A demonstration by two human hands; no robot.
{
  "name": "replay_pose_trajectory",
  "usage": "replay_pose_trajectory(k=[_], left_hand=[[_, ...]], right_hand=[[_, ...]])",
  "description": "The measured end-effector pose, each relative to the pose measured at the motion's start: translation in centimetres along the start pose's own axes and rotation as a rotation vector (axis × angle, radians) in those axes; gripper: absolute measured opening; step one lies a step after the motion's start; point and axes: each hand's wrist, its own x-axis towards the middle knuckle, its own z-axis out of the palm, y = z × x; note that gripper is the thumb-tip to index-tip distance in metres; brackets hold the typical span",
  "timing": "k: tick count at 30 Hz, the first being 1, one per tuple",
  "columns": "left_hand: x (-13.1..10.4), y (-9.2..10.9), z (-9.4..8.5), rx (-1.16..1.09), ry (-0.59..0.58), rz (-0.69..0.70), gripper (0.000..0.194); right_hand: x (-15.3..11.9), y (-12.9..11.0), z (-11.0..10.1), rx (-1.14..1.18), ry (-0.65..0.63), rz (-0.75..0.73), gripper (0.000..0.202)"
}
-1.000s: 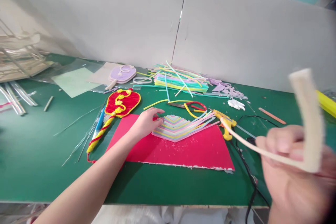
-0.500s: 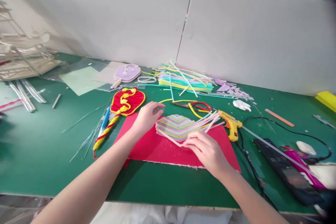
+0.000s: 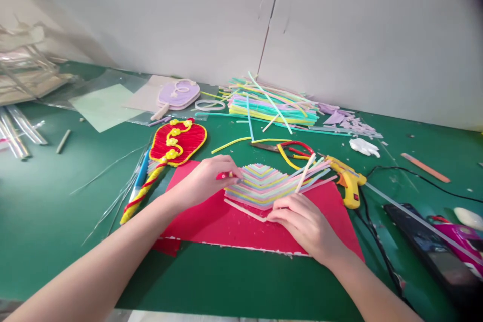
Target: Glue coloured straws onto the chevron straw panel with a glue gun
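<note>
A chevron-striped panel of pastel pipe cleaners (image 3: 260, 188) lies on a red board (image 3: 211, 229), its loose ends fanning out to the right. My right hand (image 3: 302, 221) is closed in a pinch on a pale pink pipe cleaner (image 3: 245, 210), bent in a V just in front of the panel. One arm of it lies along the near side; the other rises above my fingers. At the panel's left edge, my left hand (image 3: 211, 178) has thumb and fingertips drawn together; whatever is between them is too small to make out.
A yellow glue gun (image 3: 349, 181) with its cord lies at right, beside a dark phone-like device (image 3: 426, 246). Red-handled pliers (image 3: 298, 148) and a pile of pipe cleaners (image 3: 275, 108) are behind. Left are a red-and-yellow fan (image 3: 177, 143) and a lilac fan (image 3: 179, 93).
My left hand has lowered to the panel's left edge, its fingers closing together. The pale pink pipe cleaner has come away from the panel's near edge, towards me. The view has shifted slightly.
</note>
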Motion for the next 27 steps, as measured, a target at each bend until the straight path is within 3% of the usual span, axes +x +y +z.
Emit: replay_pose_trajectory(k=[10,27], left_hand=[[-0.3,-0.6,-0.4,-0.062,-0.176,-0.012,0.009],[-0.2,-1.2,-0.4,-0.063,-0.302,0.058,0.008]], right_hand=[[0.0,0.7,0.3,0.032,0.009,0.030,0.016],[0.0,0.8,0.5,-0.035,0.000,0.056,0.018]])
